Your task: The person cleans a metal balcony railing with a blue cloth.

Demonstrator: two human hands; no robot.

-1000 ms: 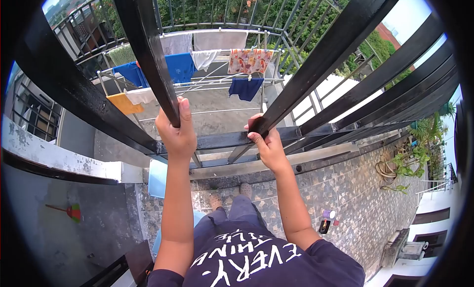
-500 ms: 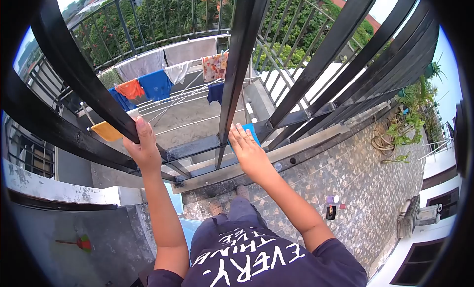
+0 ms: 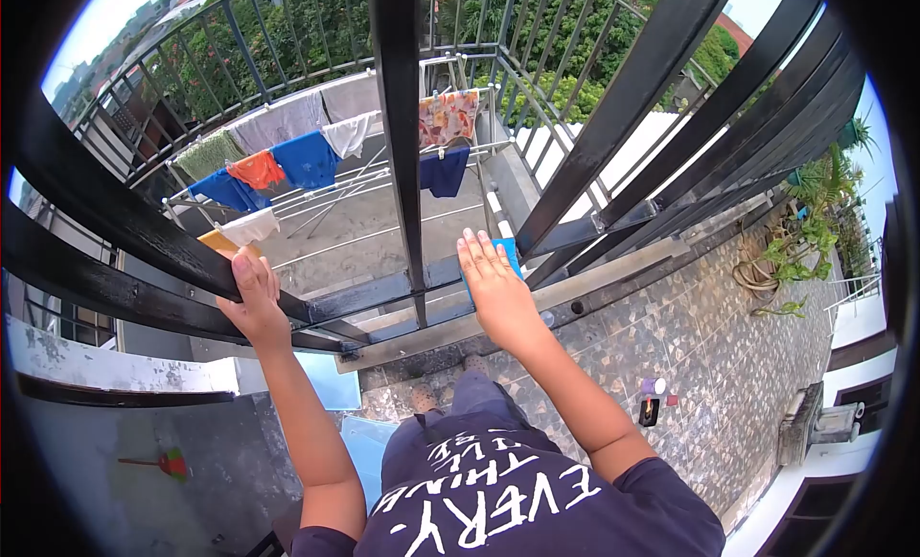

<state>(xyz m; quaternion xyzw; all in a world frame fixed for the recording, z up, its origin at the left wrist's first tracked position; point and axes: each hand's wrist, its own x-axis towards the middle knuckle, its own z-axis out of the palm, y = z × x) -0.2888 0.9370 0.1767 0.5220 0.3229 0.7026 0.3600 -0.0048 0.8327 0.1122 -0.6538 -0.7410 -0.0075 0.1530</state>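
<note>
My left hand is wrapped round a black metal bar of the railing, thumb on the near side. To the right, my right hand lies with straight, close-set fingers over a flat blue sheet. It presses the sheet against the black horizontal rail, between two uprights. Most of the sheet is hidden under the palm, so I cannot tell whether it is cloth or sandpaper. A black upright bar rises between my two hands.
Beyond the railing stands a drying rack hung with laundry, such as a blue cloth. Below me is a tiled floor with a small black item and a purple-white cup. A red-and-green brush lies lower left.
The view has shifted, and the middle upright appears further left. My right hand has slid right along the rail with the blue sheet, away from that upright. My left hand still grips its bar.
</note>
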